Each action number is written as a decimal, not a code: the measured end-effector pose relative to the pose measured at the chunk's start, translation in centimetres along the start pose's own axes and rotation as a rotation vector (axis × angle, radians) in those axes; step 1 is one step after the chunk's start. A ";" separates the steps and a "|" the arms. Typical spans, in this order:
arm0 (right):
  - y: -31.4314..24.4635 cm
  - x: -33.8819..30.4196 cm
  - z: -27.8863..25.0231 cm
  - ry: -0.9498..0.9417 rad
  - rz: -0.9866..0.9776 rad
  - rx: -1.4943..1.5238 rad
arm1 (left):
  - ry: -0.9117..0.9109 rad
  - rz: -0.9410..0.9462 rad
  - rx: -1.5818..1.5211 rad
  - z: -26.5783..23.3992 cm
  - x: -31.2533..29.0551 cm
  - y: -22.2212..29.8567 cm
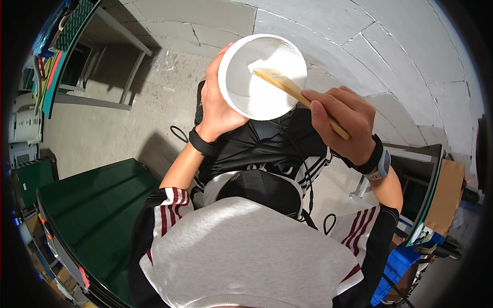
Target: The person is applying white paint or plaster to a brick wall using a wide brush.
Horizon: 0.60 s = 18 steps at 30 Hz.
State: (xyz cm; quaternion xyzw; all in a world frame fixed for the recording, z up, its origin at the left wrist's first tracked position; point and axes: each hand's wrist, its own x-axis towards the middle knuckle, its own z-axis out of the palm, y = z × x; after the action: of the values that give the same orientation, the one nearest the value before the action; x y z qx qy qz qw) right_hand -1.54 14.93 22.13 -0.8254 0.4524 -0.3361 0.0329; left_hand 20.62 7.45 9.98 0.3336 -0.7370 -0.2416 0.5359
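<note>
My left hand [218, 105] is wrapped around the left side of a round white bucket [229, 97], which is tilted so that its open mouth faces me. In my right hand [348, 122] is a flat paintbrush [288, 87] with a yellowish wooden handle, gripped between thumb and fingers. The brush's head reaches over the rim into the bucket, where its pale bristle end shows against the white inside. Bright light on the inner wall makes it hard to tell what the bucket contains. Dark bands circle both wrists.
A painted white block wall [328, 31] rises just beyond the bucket. At the far left stands a metal-legged table [120, 31] with things on it. A dark green lidded bin [95, 205] is close on my left. Over on the right are another table [429, 174], cardboard [446, 197] and a blue crate [393, 274].
</note>
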 end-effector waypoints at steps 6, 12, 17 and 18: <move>0.4 1.0 0.7 0.013 -0.049 0.016 | -0.020 -0.036 0.005 0.7 0.0 0.8; 1.3 1.3 2.4 0.034 -0.048 0.040 | -0.009 -0.070 0.003 0.9 0.2 1.6; 1.4 1.4 3.3 0.017 -0.023 0.018 | 0.001 -0.089 0.029 0.8 0.3 2.1; 1.4 1.3 3.5 0.019 -0.023 0.017 | 0.003 -0.097 0.023 0.9 0.3 2.0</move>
State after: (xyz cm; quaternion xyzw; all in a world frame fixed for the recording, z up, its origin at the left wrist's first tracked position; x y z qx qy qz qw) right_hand -0.07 12.19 19.62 -0.8271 0.4402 -0.3481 0.0318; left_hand 19.27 8.60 11.32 0.3754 -0.7219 -0.2582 0.5208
